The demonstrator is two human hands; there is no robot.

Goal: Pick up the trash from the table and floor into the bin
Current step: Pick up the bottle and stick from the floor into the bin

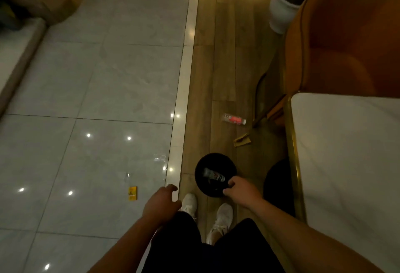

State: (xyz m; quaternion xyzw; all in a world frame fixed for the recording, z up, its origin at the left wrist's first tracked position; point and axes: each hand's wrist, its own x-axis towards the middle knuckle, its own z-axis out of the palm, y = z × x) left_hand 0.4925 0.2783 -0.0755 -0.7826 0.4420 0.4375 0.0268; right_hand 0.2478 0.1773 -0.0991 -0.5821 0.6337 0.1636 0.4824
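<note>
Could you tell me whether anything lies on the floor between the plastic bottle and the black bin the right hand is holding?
Nothing visible does. The bottle lies on bare wood floor beyond the bin, with clear boards between them. A brown paper scrap sits off to the right of that line, near the table. The right hand grips the bin's rim.

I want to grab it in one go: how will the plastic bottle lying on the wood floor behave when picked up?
The plastic bottle looks clear and apparently empty, so probably light. It lies on its side on smooth planks, so a nudge may roll it. Thin walls could dent under the fingers.
</note>
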